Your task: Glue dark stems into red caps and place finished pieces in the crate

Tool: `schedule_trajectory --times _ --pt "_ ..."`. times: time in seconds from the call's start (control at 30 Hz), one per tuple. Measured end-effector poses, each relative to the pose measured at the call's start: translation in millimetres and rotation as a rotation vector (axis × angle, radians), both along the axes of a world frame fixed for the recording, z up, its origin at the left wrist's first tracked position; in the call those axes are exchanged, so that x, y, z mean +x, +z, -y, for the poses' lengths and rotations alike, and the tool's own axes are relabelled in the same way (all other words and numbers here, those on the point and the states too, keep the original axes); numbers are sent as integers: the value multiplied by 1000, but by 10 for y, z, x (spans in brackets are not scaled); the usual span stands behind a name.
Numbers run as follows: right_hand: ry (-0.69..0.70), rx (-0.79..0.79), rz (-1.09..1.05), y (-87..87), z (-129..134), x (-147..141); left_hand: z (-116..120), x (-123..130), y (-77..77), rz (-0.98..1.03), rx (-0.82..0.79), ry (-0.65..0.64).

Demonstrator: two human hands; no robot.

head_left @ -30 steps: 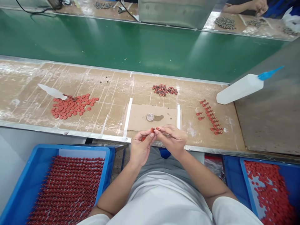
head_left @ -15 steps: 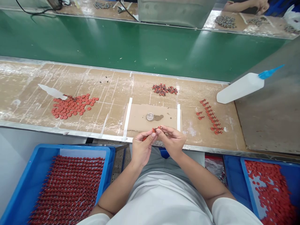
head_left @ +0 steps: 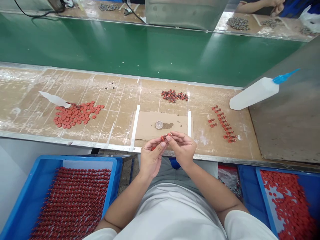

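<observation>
Both hands meet over the table's front edge. My left hand (head_left: 151, 156) is closed, with a red disc (head_left: 163, 138) pinched between thumb and fingers and more red showing in its palm. Fingertips together, my right hand (head_left: 183, 148) grips a small red-and-dark part (head_left: 169, 135) against that disc; the fingers hide much of it. Just beyond, on a taped cardboard sheet (head_left: 147, 125), stands a small clear round dish (head_left: 159, 125) beside a wet brown stain. Farther back lies a pile of red-and-dark small parts (head_left: 172, 95).
Loose red discs (head_left: 75, 115) lie at left near a white pointed nozzle (head_left: 53, 99). Discs with parts fitted (head_left: 223, 123) stand in rows at right, by a white bottle (head_left: 253, 94) with a blue tip. Blue trays (head_left: 113, 180) flank me. A co-worker's arm (head_left: 257, 6) shows across the green belt (head_left: 120, 50).
The view has shifted slightly. My hands stay together at the same spot, the right fingers having turned a little around the small part.
</observation>
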State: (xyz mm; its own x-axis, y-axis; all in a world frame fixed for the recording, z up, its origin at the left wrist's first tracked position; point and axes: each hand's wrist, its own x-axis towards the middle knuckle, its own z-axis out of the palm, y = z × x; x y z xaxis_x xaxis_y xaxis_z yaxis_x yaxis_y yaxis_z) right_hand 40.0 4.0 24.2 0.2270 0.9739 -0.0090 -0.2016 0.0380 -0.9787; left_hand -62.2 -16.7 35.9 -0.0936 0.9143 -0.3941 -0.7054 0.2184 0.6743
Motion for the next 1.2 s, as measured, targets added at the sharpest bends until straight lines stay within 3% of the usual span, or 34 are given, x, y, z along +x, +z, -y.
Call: schedule_trajectory --times 0.2,0.3,0.5,0.67,0.77,0.97,1.2 --pt "2 -3 -48 -8 21 54 13 0 -15 26 11 -50" --pt "-129 51 50 -27 70 288 24 -1 -73 32 -46 -99" --pt "-556 134 616 -259 85 1187 10 15 -246 83 -138 -151" --pt "-609 45 1121 -460 -2 1716 -32 68 -281 103 -136 -219" --pt "-567 2 1282 -527 -63 1802 -48 74 -261 109 -126 -240" --pt "-545 -34 1339 -607 -157 1821 -69 56 -227 168 -120 -249" --pt "-608 -54 1371 -528 -86 1786 -133 103 -171 318 -117 -304"
